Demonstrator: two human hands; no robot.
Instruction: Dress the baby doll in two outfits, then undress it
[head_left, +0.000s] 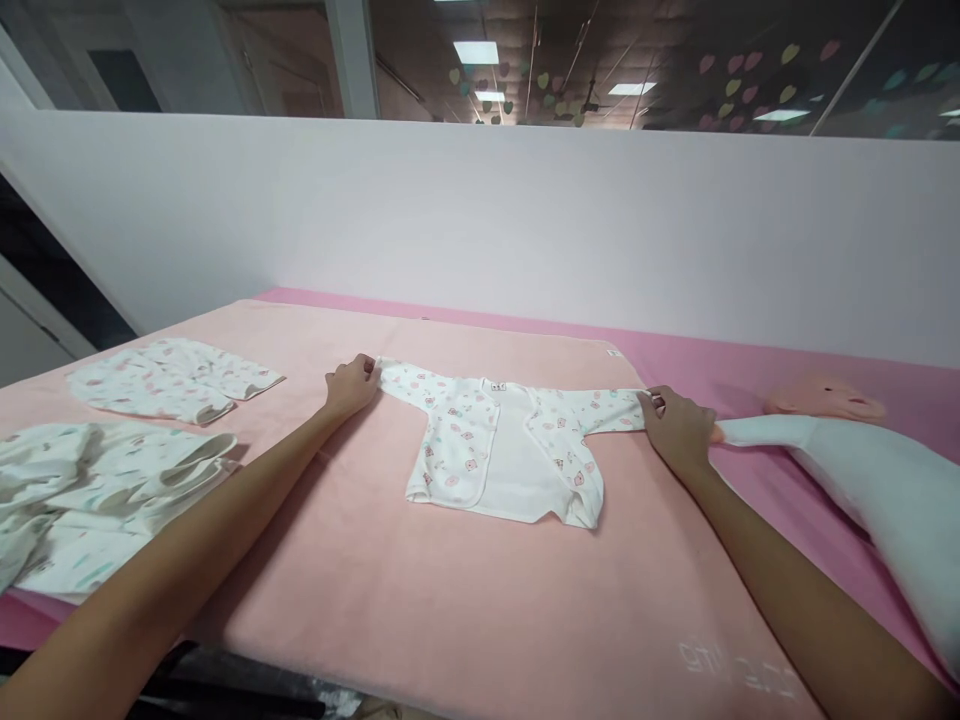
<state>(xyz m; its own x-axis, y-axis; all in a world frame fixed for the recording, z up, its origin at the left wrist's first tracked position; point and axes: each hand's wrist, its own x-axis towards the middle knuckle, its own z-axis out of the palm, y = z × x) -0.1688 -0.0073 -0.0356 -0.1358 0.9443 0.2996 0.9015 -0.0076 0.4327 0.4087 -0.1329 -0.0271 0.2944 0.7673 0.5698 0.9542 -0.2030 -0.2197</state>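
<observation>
A small white baby shirt (pixel 504 448) with a pink print lies open and flat in the middle of a peach blanket (pixel 465 590), sleeves stretched out to both sides. My left hand (pixel 351 383) pinches the cuff of the left sleeve. My right hand (pixel 676 424) pinches the cuff of the right sleeve. Both hands rest on the blanket with fingers closed on the fabric.
Folded printed baby trousers (pixel 172 378) lie at the far left, with a crumpled pile of white printed clothes (pixel 90 500) nearer me. A white doll body with a pink head (pixel 832 398) lies at the right on the pink table cover (pixel 750 360). A white wall stands behind.
</observation>
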